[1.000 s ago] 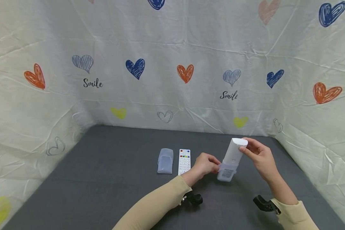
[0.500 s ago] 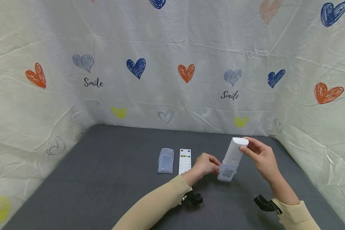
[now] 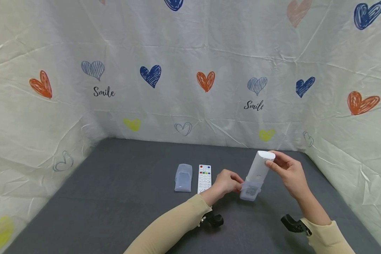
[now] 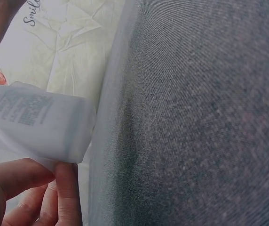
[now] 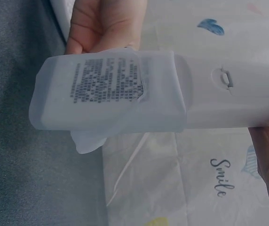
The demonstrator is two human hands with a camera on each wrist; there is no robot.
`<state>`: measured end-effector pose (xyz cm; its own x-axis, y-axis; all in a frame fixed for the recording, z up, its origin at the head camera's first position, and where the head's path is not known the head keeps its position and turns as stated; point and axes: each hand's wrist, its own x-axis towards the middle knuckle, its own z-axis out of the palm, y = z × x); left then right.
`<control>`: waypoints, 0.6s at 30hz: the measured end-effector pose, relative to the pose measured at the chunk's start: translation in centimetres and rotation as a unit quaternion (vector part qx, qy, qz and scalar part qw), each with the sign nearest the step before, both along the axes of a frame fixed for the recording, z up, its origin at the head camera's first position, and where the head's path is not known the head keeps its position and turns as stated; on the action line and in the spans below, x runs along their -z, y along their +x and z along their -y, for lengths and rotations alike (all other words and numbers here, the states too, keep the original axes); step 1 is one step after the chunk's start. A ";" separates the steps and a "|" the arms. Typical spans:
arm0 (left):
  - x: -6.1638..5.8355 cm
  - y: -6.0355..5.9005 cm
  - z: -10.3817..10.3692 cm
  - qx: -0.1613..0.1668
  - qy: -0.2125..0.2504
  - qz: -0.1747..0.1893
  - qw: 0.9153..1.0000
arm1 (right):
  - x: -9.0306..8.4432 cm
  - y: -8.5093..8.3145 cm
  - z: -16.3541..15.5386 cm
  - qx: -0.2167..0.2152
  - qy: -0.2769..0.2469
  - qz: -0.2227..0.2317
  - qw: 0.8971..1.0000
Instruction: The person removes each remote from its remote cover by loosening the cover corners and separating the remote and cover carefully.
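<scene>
A white remote control (image 3: 259, 167) stands tilted over the table, its back with a battery-cover catch showing in the right wrist view. A translucent silicone cover (image 5: 54, 94) wraps its lower part, and a printed label shows through. My right hand (image 3: 288, 175) grips the bare upper end between thumb and fingers. At the cover's lower left side, my left hand (image 3: 227, 181) pinches its edge between thumb and forefinger, as the left wrist view shows (image 4: 40, 183). Part of the cover's rim hangs loose as a flap (image 5: 88, 142).
To the left lie a second translucent cover (image 3: 183, 178) and a second white remote (image 3: 204, 176), buttons up, its lower end partly behind my left wrist. The dark grey table (image 3: 114, 183) meets a white cloth (image 3: 165, 102) with printed hearts at the back and sides.
Both hands keep their hold on the remote and its cover. The remote's upper end and my right hand have shifted very slightly right; the head view has shifted slightly as well.
</scene>
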<state>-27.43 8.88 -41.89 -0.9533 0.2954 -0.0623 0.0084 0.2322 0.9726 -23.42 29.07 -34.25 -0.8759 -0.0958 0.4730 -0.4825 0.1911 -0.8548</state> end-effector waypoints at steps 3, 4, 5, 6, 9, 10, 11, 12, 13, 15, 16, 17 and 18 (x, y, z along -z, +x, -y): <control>0.1 0.0 0.0 0.000 -0.001 0.001 1.000 | 0.0 0.0 0.0 0.003 -0.001 -0.001 1.000; 0.1 0.0 0.0 0.000 0.000 0.002 1.000 | 0.0 0.0 0.0 0.004 -0.001 -0.001 1.000; 0.1 -0.1 0.0 0.000 0.000 0.002 1.000 | 0.0 0.0 0.0 0.005 -0.001 -0.002 1.000; 0.1 -0.1 0.0 0.000 0.001 0.003 1.000 | 0.0 0.0 -0.1 0.006 -0.001 -0.003 1.000; 0.1 0.0 0.0 0.001 0.003 0.003 1.000 | -0.1 0.1 -0.1 0.008 -0.003 -0.003 1.000; 0.1 0.0 0.0 0.001 0.003 0.003 1.000 | -0.1 0.1 -0.1 0.009 -0.004 -0.003 1.000; 0.1 0.0 0.0 0.002 0.002 0.002 1.000 | -0.1 0.1 -0.2 0.009 -0.004 -0.003 1.000; 0.1 0.1 0.0 0.002 0.001 0.001 1.000 | -0.1 0.1 -0.2 0.010 -0.004 -0.003 1.000; 0.1 0.1 0.0 0.002 0.000 0.001 1.000 | -0.1 0.1 -0.3 0.010 -0.004 -0.003 1.000; 0.1 0.1 0.0 0.003 -0.001 0.001 1.000 | 0.0 0.1 -0.3 0.011 -0.004 -0.002 1.000; 0.1 0.1 0.0 0.003 -0.002 0.001 1.000 | 0.0 0.1 -0.4 0.012 -0.004 -0.001 1.000; 0.2 0.1 0.0 0.003 -0.001 0.001 1.000 | 0.0 0.1 -0.4 0.013 -0.004 0.000 1.000; 0.2 0.1 0.0 0.003 -0.001 0.002 1.000 | 0.0 0.1 -0.4 0.015 -0.003 0.001 1.000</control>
<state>-27.37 8.86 -42.07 -0.9513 0.3011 -0.0663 0.0060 0.2332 0.9724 -23.30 29.48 -34.27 -0.8791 -0.0661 0.4720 -0.4751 0.2002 -0.8568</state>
